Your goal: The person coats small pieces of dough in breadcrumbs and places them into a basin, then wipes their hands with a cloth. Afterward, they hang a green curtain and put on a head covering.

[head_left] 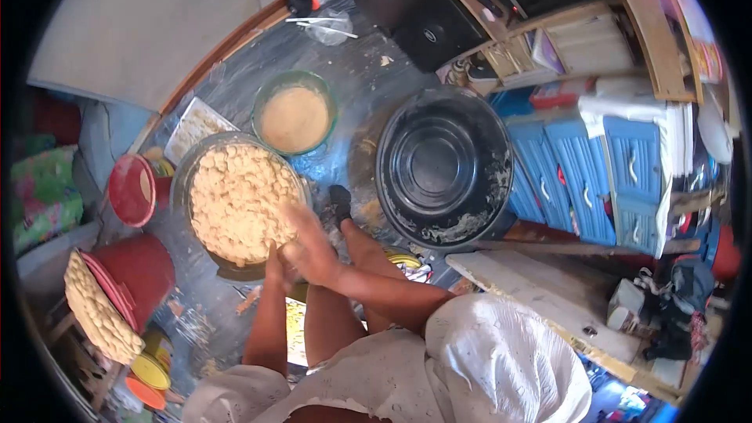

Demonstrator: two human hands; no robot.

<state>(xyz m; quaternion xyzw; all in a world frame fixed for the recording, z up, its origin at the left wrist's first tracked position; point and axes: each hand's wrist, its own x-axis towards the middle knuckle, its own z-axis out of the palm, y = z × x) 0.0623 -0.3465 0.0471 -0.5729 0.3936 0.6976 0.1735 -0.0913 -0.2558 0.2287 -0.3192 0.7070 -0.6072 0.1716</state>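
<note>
A large round basin (185,180) heaped with pale dough pieces (239,200) stands on the floor at centre left. My right hand (312,247) is at the basin's lower right edge, blurred by motion, so its fingers are unclear. Just left of it and lower, my left hand (280,262) is close to or against it, partly covered, its fingers hard to make out. Whatever may lie between the two hands is hidden. Above the dough basin sits a green-rimmed bowl (334,113) of tan powder or paste.
A big black tub (435,168) stands to the right, beside blue drawers (576,172). At left are a red bucket (141,274) with a dough-covered tray (98,309) leaning by it, and a red container (131,190). A wooden board (548,290) lies at lower right.
</note>
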